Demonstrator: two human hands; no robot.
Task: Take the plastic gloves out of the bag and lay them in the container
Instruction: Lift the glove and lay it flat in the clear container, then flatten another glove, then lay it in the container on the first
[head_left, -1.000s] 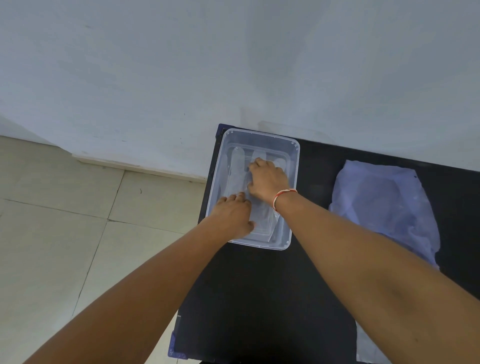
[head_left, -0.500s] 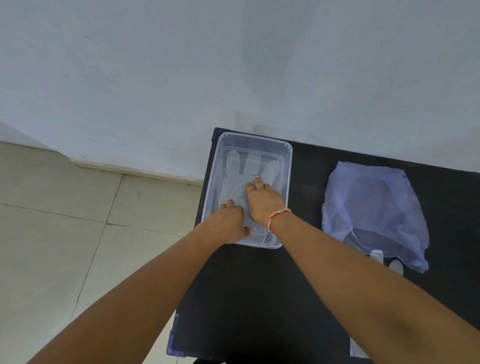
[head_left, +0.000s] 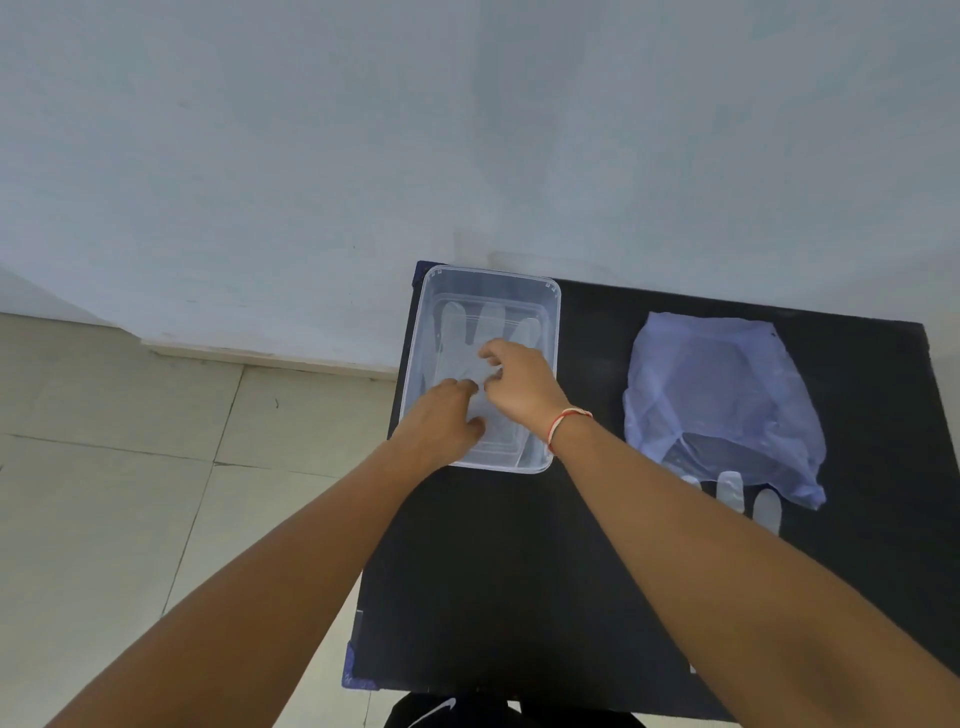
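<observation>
Pale wall (head_left: 363, 130) fills the upper part of the view, with tiled floor (head_left: 104, 467) at about 9 o'clock and a black table (head_left: 493, 571) running from the centre toward 4 o'clock; on the table's far left corner, at roughly 12 o'clock from the hands, stands a clear plastic container (head_left: 553, 322), its long side pointing away from the person; a see-through plastic glove (head_left: 467, 332) lies flat on its bottom, fingers spread toward the wall. Both hands are inside the container, over the glove's palm; the left hand (head_left: 447, 421) comes in over the near rim with knuckles up and fingers curled down onto the plastic; the right hand (head_left: 519, 384) sits just beside it at 2 o'clock, thumb and forefinger drawn close together at the film; whether either hand has actually pinched the glove or only presses on it I cannot tell, since the film is nearly invisible there. A red-and-white thread bracelet (head_left: 566, 423) circles the right wrist. At 3 o'clock from the container, well apart from it, lies a crumpled bluish plastic bag (head_left: 727, 389), mouth toward the person; the fingertips of more gloves (head_left: 748, 499) poke out of that mouth onto the table, partly hidden by the right forearm.
</observation>
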